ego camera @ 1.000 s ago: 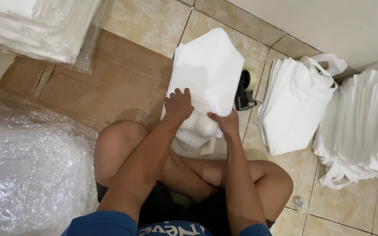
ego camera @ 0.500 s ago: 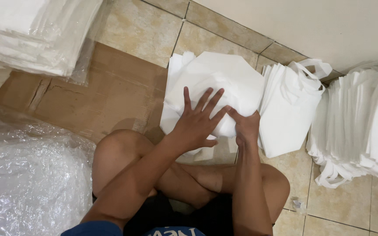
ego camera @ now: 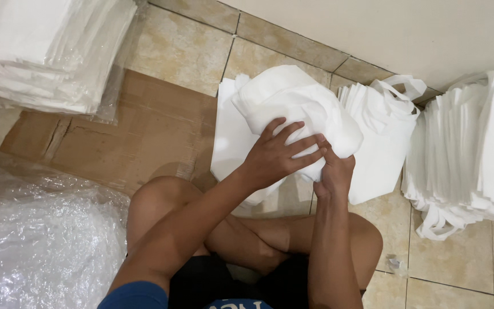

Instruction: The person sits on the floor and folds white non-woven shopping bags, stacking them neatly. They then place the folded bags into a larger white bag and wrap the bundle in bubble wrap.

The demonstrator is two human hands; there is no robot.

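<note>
The white fabric bag (ego camera: 293, 109), which lay flat and spread on the tiled floor (ego camera: 184, 51) half a second ago, is now bunched and lifted above the flat white sheet (ego camera: 230, 137) under it. The left hand (ego camera: 278, 151) lies over it with fingers spread and curled into the cloth; the right hand (ego camera: 334, 171) pinches its lower edge from below. A stack of handled bags (ego camera: 384, 131) sits just beside it, so the bag appears mid-fold.

Tile floor (ego camera: 190, 54): cardboard (ego camera: 138, 134), bag stacks (ego camera: 475, 149), plastic wrap (ego camera: 35, 246).
</note>
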